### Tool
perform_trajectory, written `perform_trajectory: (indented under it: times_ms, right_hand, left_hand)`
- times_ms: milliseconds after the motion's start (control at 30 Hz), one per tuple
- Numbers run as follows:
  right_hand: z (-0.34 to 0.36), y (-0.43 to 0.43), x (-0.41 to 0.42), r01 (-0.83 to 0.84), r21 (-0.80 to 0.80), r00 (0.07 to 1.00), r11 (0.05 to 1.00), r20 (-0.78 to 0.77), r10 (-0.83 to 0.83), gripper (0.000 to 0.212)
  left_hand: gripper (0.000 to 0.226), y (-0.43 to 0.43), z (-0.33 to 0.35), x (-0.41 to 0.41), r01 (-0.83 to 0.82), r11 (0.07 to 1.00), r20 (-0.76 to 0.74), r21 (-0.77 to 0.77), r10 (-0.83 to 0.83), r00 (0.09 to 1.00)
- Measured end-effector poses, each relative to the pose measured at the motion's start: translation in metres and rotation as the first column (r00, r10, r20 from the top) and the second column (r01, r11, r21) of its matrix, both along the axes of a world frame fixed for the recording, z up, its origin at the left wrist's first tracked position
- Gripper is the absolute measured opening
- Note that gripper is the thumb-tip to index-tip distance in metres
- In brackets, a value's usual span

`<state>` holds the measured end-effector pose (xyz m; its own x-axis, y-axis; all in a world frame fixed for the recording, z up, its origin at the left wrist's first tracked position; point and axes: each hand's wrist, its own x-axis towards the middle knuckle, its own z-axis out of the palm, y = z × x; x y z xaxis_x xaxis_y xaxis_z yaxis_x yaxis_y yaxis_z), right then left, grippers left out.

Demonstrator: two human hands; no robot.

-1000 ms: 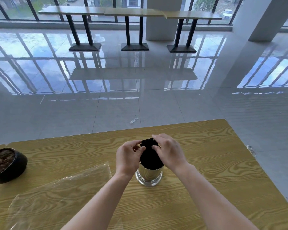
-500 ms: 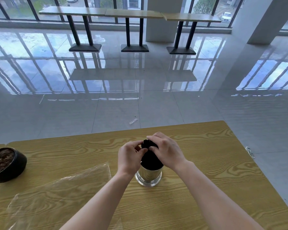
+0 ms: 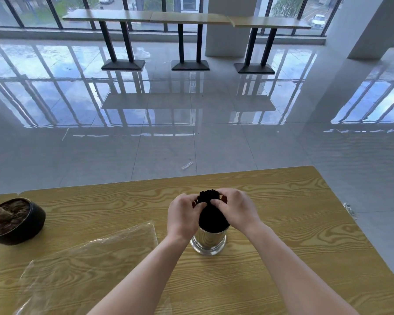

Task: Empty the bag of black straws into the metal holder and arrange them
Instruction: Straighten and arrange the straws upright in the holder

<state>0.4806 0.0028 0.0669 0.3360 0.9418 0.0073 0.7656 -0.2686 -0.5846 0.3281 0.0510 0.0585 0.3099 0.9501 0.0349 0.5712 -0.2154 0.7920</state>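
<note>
Black plastic straws (image 3: 210, 215) (light, slippery) gathered near their tops by left hand (image 3: 184, 214) and right hand (image 3: 237, 210), standing in shiny metal holder (image 3: 208, 239).

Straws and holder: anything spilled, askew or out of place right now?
Nothing spilled: the black straws stand bundled in the upright metal holder, the left hand and right hand gripping their tops. Only oddity: a small clear scrap on the floor beyond the table.

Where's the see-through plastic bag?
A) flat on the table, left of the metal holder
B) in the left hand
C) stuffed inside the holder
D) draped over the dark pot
A: the clear bag lies flat on the table, left of the metal holder; the left hand pinches the black straws.
</note>
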Motion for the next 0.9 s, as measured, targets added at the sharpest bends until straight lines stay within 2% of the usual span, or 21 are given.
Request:
perform_trajectory:
  times_ms: [100,233,367,433,600,733,800,900]
  right_hand:
    - [0.003,0.002,-0.001,-0.030,-0.032,0.998,0.999,-0.057,0.029,0.017]
    - [0.009,0.004,0.002,-0.039,-0.077,0.985,0.996,-0.168,0.026,0.013]
    - [0.013,0.007,0.003,-0.036,-0.103,0.981,0.994,-0.194,0.016,0.012]
    - [0.012,0.008,0.001,-0.031,-0.107,0.985,0.994,-0.171,0.012,0.017]
    - [0.006,0.004,-0.001,0.015,-0.070,0.983,0.997,-0.180,-0.027,0.049]
    - [0.007,0.008,0.001,0.005,-0.104,0.987,0.995,-0.160,-0.022,0.059]
    - [0.011,0.011,0.001,-0.009,-0.110,0.990,0.994,-0.140,-0.006,0.053]
    - [0.013,0.014,-0.001,-0.040,-0.086,0.992,0.995,-0.125,0.029,0.024]
  left_hand:
    - [0.014,0.001,0.003,0.003,0.040,0.999,0.024,-0.029,-0.039,0.999]
    - [0.008,0.004,0.008,0.002,0.076,0.988,0.092,-0.134,-0.064,0.994]
    - [0.005,0.012,0.016,0.003,0.107,0.980,0.037,-0.167,-0.102,0.994]
    - [0.008,0.013,0.018,0.002,0.085,0.982,0.010,-0.169,-0.085,0.996]
    - [0.043,0.004,0.009,-0.004,-0.017,0.992,0.004,-0.122,0.017,1.000]
    - [0.029,0.001,0.006,-0.005,-0.064,0.988,0.048,-0.138,0.071,0.996]
    - [0.021,0.002,0.008,-0.002,-0.075,0.984,0.099,-0.161,0.092,0.991]
    - [0.016,0.003,0.010,0.000,-0.066,0.983,0.147,-0.174,0.092,0.985]
